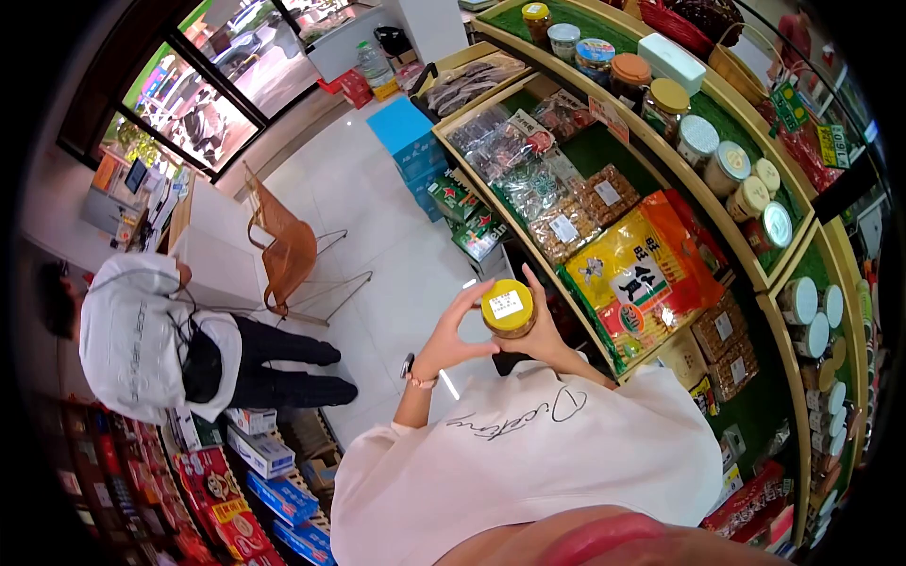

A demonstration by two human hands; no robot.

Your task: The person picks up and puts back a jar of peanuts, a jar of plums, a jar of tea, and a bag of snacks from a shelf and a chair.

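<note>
In the head view, holding a small round jar with a yellow lid and a white printed label up in the air, between the left hand and the right hand, both curved round its sides. Wearing a dark-faced watch on the left wrist and a loose cream-white shirt with dark script across the front. Standing above a pale, glossy tiled floor, right beside a light-wood display shelf lined with green artificial grass. Looking down there on a big yellow-and-red plastic food bag lying flat, next to clear packs of brown clustered squares. Higher up, on the next tier, showing a row of round lidded jars and a white oblong box; farther right, more white-lidded tubs. Beyond the shelf's near end, giving onto stacked bright-blue boxes and green printed cartons on the floor. Across the room, taking in a brown chair with thin metal legs by a white counter, with glass doors behind, and a co-worker in a white top and dark trousers. At lower left, ending among red printed packages and flat blue-and-white boxes.
</note>
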